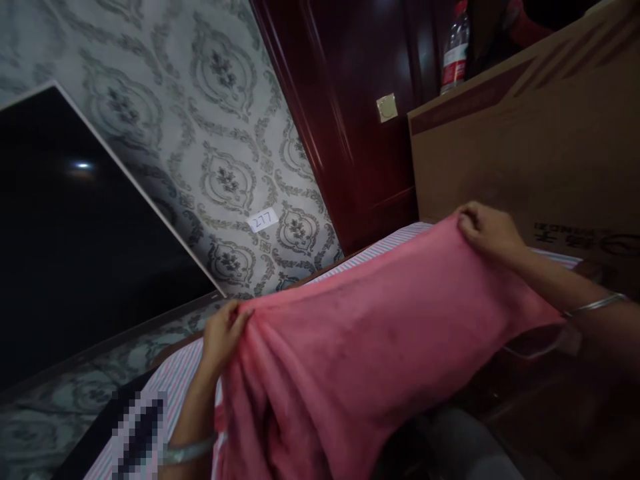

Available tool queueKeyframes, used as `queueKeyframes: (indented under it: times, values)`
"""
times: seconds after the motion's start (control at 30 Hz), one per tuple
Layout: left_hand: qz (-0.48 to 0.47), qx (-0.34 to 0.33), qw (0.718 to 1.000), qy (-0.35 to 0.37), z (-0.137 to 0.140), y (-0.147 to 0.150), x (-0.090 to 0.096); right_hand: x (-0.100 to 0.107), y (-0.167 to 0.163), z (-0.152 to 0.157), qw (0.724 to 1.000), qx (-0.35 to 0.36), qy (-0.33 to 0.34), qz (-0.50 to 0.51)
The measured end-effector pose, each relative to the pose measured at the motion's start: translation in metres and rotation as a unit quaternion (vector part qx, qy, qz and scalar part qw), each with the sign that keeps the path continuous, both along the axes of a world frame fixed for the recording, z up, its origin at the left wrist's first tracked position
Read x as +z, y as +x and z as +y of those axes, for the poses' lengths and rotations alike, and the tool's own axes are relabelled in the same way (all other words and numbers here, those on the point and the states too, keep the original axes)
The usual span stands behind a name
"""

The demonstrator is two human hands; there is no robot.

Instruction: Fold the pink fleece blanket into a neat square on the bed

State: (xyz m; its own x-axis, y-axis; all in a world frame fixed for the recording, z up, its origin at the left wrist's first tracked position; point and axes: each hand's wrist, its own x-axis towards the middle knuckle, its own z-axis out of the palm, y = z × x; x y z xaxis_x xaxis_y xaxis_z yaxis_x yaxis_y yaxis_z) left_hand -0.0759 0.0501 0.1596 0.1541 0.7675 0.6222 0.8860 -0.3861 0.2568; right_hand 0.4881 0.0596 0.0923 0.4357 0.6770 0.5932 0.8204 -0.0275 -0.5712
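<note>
A pink cloth [370, 327] hangs stretched between my two hands, its upper edge pulled nearly straight. My left hand [223, 337] pinches its left corner, where the fabric gathers into deep folds. At the upper right corner, my right hand [487, 230] is closed on the edge. Faint dark marks show on the cloth's middle. Beneath it lies a striped cloth [175, 373], which shows at the left and along the back. The lower part of the pink cloth runs out of view.
A large cardboard box [525, 147] stands at the right, with a red-capped plastic bottle [455, 57] by its top edge. A dark flat screen [75, 233] is at the left. Behind are patterned wallpaper [225, 120], a paper label [263, 219] reading 277, and a dark red door [350, 87].
</note>
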Motion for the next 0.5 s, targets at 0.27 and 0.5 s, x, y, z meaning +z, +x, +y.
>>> queueKeyframes:
  times: [0.27,0.5]
  values:
    - [0.039,0.097,0.995,0.004,0.003,-0.016,0.044,0.034,-0.009,-0.017,0.987,0.056,0.042,-0.145]
    - [0.089,0.145,0.985,-0.044,-0.009,-0.029,0.03,0.046,-0.035,-0.027,0.99,0.015,-0.031,-0.139]
